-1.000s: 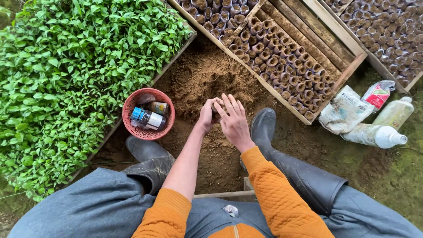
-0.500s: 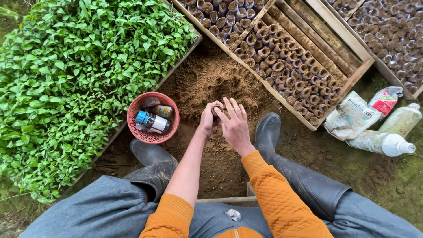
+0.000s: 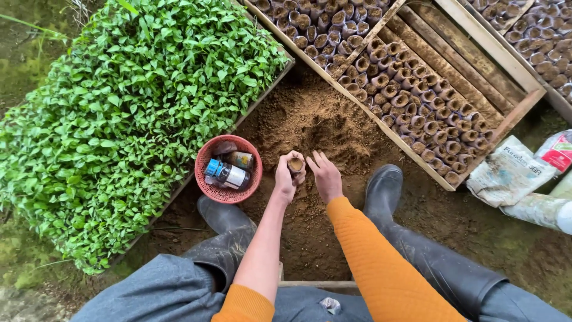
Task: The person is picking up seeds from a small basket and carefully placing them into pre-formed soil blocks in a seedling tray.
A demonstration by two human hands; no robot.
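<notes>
1. The left hand [image 3: 285, 179] grips a small brown soil-filled paper seedling pot [image 3: 295, 164], upright, above the heap of loose brown soil [image 3: 310, 122].
2. The right hand [image 3: 326, 177] lies open, fingers touching the pot at 3 o'clock.
3. A red round plastic basket [image 3: 210, 189] holding bottles sits at 9 o'clock.
4. A wooden crate of matching pots [image 3: 417, 101] stands at 1 o'clock.

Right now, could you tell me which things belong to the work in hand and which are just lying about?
In use: left hand holding small soil-filled pot; right hand; loose soil heap; wooden tray of filled pots.
Lying about: red basket of bottles; bags; seedling bed.
</notes>
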